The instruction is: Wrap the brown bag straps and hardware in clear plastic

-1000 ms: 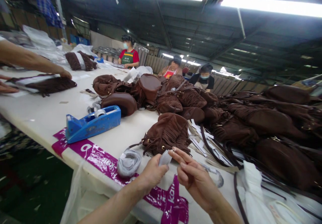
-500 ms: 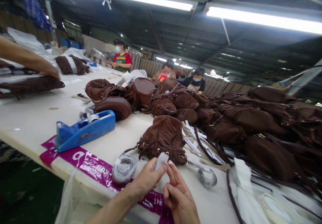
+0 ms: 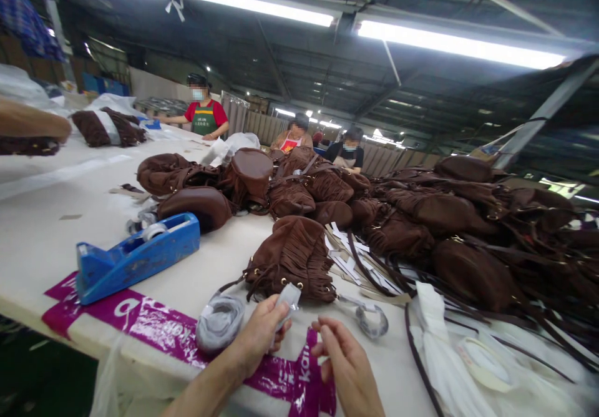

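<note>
My left hand (image 3: pixel 262 333) is closed around a small translucent plastic bag (image 3: pixel 291 297), whose end sticks up past the thumb. To its right, my right hand (image 3: pixel 344 354) is apart from the bag, its fingers loosely bent and spread, with nothing visible in them. Just beyond both hands lies a brown fringed bag (image 3: pixel 290 255) with gold eyelets. Its strap leads to a coil wrapped in greyish film (image 3: pixel 219 323), close by my left wrist. On the other side, a wrapped ring-shaped piece (image 3: pixel 372 321) lies beside the bag.
A blue tape dispenser (image 3: pixel 140 251) stands on the left over purple printed tape (image 3: pixel 154 320). Brown bags (image 3: pixel 421 217) are heaped across the back and right. White strips (image 3: pixel 346 255) and a tape roll (image 3: pixel 484 364) lie at right. Another person's arm (image 3: pixel 32 120) reaches in at left; co-workers stand behind.
My hands have moved apart: the right has come off the small plastic bag, while the left keeps it. The view has shifted right, and the co-worker's arm at left has moved.
</note>
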Available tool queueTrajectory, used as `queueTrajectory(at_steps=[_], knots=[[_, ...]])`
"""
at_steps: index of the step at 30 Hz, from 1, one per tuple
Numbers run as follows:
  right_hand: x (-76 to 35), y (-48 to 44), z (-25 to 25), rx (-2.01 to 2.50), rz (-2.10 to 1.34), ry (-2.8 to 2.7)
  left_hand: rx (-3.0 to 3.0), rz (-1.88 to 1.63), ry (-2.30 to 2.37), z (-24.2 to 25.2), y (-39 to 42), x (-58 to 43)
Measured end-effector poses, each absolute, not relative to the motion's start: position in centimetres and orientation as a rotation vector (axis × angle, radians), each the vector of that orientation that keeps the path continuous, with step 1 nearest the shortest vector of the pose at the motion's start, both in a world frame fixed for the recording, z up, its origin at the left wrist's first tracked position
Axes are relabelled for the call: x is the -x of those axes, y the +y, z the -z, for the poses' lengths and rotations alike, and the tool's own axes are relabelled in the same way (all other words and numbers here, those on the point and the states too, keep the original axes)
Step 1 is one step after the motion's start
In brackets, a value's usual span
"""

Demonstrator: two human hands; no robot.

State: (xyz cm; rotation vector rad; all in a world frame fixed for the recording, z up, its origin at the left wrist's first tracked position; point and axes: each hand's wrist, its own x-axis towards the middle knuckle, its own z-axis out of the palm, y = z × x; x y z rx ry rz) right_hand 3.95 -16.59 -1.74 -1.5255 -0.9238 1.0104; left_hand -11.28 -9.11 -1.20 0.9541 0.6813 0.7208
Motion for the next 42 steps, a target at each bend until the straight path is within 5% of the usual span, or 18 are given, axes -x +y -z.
queueTrajectory(at_steps=[10, 19, 26, 42], knots=[[-3.5, -13.6, -1.6, 1.28, -1.443, -0.56, -0.909, -0.688, 0.619, 1.0, -9.2, 11.4], [-3.9, -12.8, -0.8, 1.292, -1.318, -0.578, -0.884, -0.677, 0.634, 0.3, -9.3, 11.5], [-3.1, -12.7, -1.5, 1.176, -1.713, -0.597, -0.849, -0.656, 0.603, 0.0, -9.1, 11.9], [-2.4, -11.2, 0.5, 1.342, -1.586, -0.809, -0.846, -0.65, 0.695, 0.5, -10.5, 11.5]])
